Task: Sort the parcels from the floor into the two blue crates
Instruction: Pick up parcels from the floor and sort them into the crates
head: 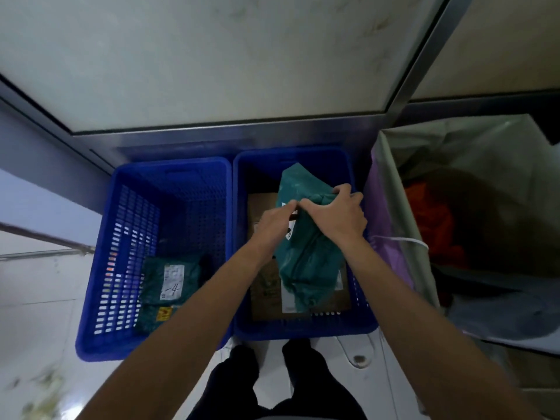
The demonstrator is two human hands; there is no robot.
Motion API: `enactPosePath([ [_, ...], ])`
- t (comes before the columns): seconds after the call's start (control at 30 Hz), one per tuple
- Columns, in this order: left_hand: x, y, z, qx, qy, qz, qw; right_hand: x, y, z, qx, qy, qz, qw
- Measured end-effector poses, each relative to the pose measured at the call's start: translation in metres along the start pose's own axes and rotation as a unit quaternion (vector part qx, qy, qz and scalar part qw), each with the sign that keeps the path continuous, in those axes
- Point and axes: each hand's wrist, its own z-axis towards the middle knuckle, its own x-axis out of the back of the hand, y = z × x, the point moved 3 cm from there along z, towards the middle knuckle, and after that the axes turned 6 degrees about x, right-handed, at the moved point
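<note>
Dim frame, cool blue cast. Brightest area is the pale panel [227, 56] at 12 o'clock; light is soft, probably from overhead. Deep shadow inside the grey bag [485, 153] at 3 o'clock. Floor [39, 374] at 8 o'clock smeared by motion blur. Straight edges bow hard toward the corners: wide-angle distortion.

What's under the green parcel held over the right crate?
Brown cardboard parcels lie flat in the right blue crate, one with a white label. The left hand and right hand grip the green parcel, which covers their middle; count unclear.
</note>
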Motion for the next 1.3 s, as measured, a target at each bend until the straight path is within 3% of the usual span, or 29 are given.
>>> enactPosePath([
  [0.2,0.027,-0.009,0.033,0.049,0.033,0.028,0.998,0.021,-0.014,0.034,0.111,0.033,-0.026,0.993],
  [0.37,0.046,-0.061,0.073,0.110,-0.005,0.146,0.983,0.028,-0.021,0.041,0.179,0.062,-0.023,0.982],
  [0.43,0.049,-0.068,0.084,0.113,0.003,0.139,0.984,0.029,-0.022,0.042,0.186,0.049,-0.021,0.981],
  [0.53,0.049,-0.055,0.071,0.104,0.024,0.135,0.985,0.033,-0.022,0.042,0.187,0.040,0.004,0.981],
  [0.73,0.052,-0.063,0.065,0.124,-0.019,0.105,0.987,0.043,-0.023,0.039,0.196,0.038,0.015,0.980],
  [0.9,0.057,-0.071,0.068,0.115,-0.011,0.051,0.992,0.061,-0.028,0.045,0.197,0.032,0.045,0.979],
  [1.17,0.073,-0.064,0.067,0.046,0.045,-0.056,0.996,0.077,-0.019,0.064,0.123,0.013,0.207,0.970],
  [1.3,0.090,-0.056,0.060,0.034,0.090,-0.048,0.994,0.070,-0.006,0.067,0.072,0.009,0.295,0.953],
])
